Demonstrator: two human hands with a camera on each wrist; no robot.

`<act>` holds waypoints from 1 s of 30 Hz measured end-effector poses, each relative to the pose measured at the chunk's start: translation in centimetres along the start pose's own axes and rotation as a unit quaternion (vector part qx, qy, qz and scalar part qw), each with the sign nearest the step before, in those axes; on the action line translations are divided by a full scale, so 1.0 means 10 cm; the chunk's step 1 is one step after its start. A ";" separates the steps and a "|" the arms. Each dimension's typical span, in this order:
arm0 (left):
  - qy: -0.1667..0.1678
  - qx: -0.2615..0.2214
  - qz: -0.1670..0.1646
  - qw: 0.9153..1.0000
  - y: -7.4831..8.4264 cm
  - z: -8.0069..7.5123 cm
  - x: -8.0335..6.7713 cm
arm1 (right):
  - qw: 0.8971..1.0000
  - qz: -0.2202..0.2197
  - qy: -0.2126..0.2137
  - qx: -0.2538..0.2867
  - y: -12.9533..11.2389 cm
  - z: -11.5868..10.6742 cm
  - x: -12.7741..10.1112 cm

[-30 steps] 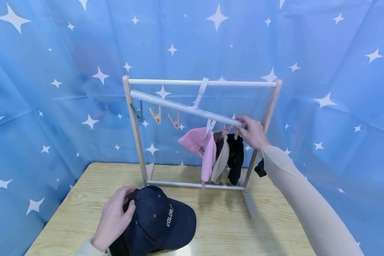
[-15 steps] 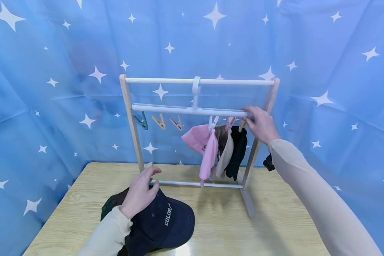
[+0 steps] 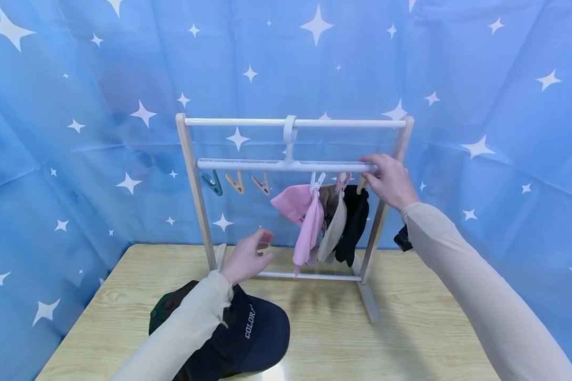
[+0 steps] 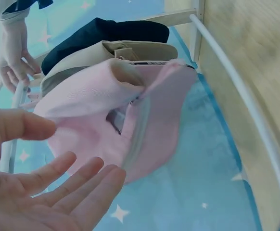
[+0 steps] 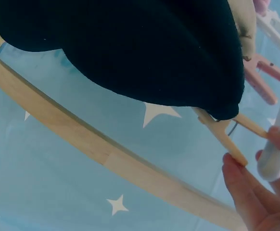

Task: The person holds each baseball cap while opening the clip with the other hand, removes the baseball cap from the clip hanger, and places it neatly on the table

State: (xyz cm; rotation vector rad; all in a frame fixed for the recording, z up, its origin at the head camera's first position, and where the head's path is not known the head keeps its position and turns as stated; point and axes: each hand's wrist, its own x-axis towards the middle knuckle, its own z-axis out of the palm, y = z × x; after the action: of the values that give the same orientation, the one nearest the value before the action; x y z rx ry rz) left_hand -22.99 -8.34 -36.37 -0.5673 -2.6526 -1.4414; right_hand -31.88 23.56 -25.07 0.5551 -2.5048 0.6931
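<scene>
My right hand (image 3: 390, 180) is at the right end of a white hanger (image 3: 248, 165). In the right wrist view its thumb and fingers pinch the handles of a wooden-coloured clothespin (image 5: 224, 138), which clips the edge of a black cap (image 5: 145, 48). Beside the black cap hang a beige cap (image 3: 334, 233) and a pink cap (image 3: 310, 227), from a pink clothespin (image 3: 343, 181) and a white clothespin (image 3: 316, 181). My left hand (image 3: 248, 259) holds nothing, fingers spread, left of the pink cap. A navy cap (image 3: 267, 328) lies on the table under the left forearm.
A wooden rack with a white top rail (image 3: 238, 122) carries the hanger. Along its left half hang a green clothespin (image 3: 213, 183), a yellow one (image 3: 235, 183) and a pink one (image 3: 262, 184). A dark green cap (image 3: 162, 309) lies behind the navy cap.
My left hand has left the navy cap and moved up and right toward the hanging caps. The hanger has gone from sloping down at the right to level, with my right hand at its end.
</scene>
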 end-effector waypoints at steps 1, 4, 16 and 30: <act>-0.008 0.002 -0.002 1.000 0.03 0.02 0.07 | 1.000 0.000 0.001 -0.002 0.00 -0.01 0.01; -0.035 0.009 -0.012 0.999 0.12 0.09 0.27 | 1.000 -0.002 -0.001 -0.006 0.01 -0.03 0.02; -0.087 0.018 0.006 0.996 0.42 0.31 0.81 | 1.000 -0.002 -0.019 -0.020 -0.01 -0.05 0.05; -0.077 0.013 0.005 0.997 0.65 0.35 1.01 | 0.999 -0.005 -0.009 -0.043 0.01 -0.01 0.03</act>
State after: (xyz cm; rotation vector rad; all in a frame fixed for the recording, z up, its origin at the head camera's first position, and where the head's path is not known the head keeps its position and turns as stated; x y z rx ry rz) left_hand -29.67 0.66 -30.79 -0.7144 -2.7754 -1.4140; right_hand -32.15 23.64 -24.87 0.5451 -2.5327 0.5771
